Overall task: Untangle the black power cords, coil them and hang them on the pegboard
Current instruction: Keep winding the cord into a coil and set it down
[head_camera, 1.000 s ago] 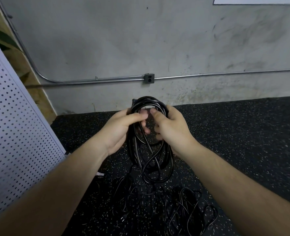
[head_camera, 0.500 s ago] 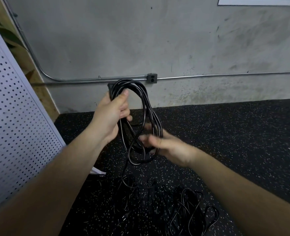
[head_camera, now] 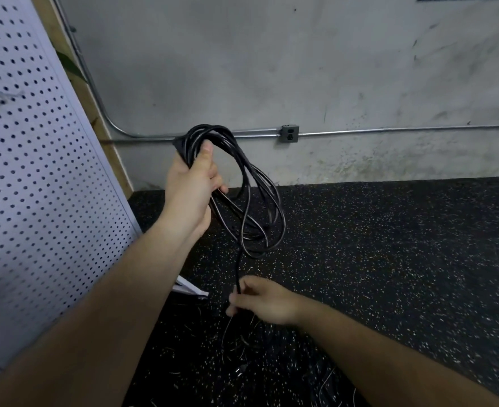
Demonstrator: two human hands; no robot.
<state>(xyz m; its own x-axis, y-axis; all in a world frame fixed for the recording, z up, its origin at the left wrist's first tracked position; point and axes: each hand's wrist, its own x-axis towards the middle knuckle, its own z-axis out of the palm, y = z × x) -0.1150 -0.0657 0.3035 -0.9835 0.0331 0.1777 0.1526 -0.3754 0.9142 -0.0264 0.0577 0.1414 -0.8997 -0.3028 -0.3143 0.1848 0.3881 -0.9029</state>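
One coil (head_camera: 274, 201) of black cord hangs from the left hand (head_camera: 192, 186), which grips its top; the long axis runs from 11 o'clock down to 5 o'clock. One tail (head_camera: 237, 268) drops to the right hand (head_camera: 260, 301), which pinches it at the coil's 6 o'clock. More cords (head_camera: 227, 330) lie on the floor (head_camera: 389, 259) (too blurred to count). One pegboard (head_camera: 37, 171) stands at 9 o'clock.

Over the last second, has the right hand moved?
Yes. The right hand dropped well below the outlet, leaving the coil to the left hand, and now pinches the loose cord low near the floor.
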